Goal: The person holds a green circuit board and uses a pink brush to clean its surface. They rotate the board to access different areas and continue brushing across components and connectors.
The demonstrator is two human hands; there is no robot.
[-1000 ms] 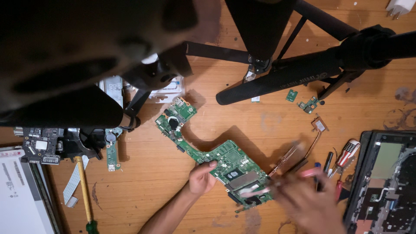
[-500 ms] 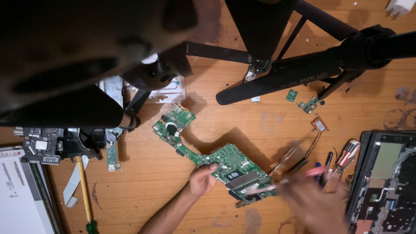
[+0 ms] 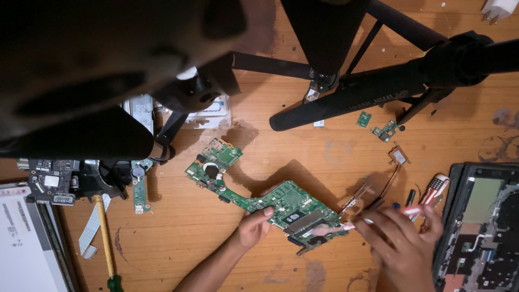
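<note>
A green laptop motherboard lies on the wooden table. My left hand presses on its near edge and steadies it. My right hand holds a pink-handled tool whose tip rests on the board's right end, beside a dark chip area. A copper heat pipe assembly lies just right of the board.
A black tripod stands over the table's far side. Small green boards lie under it. An opened laptop base sits at the right, a screwdriver with a striped handle beside it. More circuit boards and a white panel are at the left.
The motherboard has shifted slightly left and turned a little. My right hand has moved the pink tool's tip along the board's right end.
</note>
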